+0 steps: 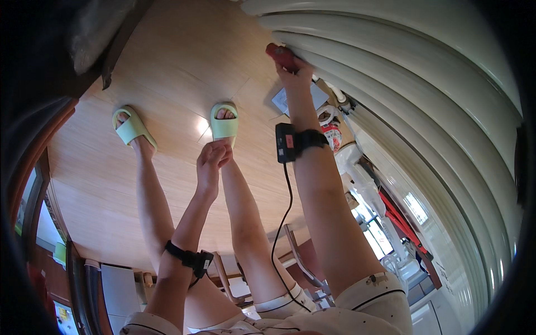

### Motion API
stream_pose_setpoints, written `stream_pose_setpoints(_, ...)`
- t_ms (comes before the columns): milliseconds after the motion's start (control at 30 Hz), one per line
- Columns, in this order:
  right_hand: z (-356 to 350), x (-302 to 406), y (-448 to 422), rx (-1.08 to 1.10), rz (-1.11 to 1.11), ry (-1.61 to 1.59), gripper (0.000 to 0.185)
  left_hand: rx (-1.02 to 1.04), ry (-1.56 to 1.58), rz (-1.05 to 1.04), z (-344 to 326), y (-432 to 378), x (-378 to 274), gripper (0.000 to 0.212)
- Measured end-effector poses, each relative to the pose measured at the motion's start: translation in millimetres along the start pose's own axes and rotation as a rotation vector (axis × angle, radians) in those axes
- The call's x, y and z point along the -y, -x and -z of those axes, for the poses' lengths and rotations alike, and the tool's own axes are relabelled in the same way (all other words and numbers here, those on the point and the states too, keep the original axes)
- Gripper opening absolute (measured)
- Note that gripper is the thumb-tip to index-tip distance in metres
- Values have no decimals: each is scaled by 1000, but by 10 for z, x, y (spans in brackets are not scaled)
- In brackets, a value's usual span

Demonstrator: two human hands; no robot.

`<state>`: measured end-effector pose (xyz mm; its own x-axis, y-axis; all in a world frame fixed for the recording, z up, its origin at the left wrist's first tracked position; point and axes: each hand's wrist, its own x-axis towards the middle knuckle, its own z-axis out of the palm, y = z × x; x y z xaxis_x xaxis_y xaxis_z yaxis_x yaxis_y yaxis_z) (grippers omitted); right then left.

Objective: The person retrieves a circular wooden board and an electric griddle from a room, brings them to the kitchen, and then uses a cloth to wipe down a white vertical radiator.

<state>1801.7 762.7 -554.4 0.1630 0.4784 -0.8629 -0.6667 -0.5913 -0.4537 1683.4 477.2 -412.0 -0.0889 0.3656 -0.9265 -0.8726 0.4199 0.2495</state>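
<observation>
A folded dark red cloth [283, 57] is gripped in my right hand [296, 73], which reaches out along the lower edge of a pale ribbed panel [402, 63]. Whether the cloth touches the panel, I cannot tell. My left hand [213, 158] hovers above the wooden floor [176, 71] near my right foot, its fingers loosely curled with nothing visible in them. A black strapped device sits on each forearm.
Beneath my right arm lie a flat light-blue item [279, 100] and a plastic bag [331, 133] with red markings. Green slippers [225, 125] are on my feet. A dark, curved object edge stands at the left, and wooden chair legs [299, 255] behind me.
</observation>
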Motion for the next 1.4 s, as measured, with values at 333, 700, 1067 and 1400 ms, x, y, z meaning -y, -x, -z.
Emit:
stream_pose_setpoints(333,802,16,583,-40,137,238,41,16,-106,118,171,230,-243,23)
stream_pose_setpoints(700,840,-305,-654,-366,685,559,58,-32,-54,88,297,376,-301,21)
stream_pose_setpoints(1067,-397,-1363,-866,-73,953,596,29,-16,51,61,316,385,-463,20)
stream_pose_setpoints(1400,-1896,-2486,-586,96,675,245,33,-121,101,-25,545,371,-770,19)
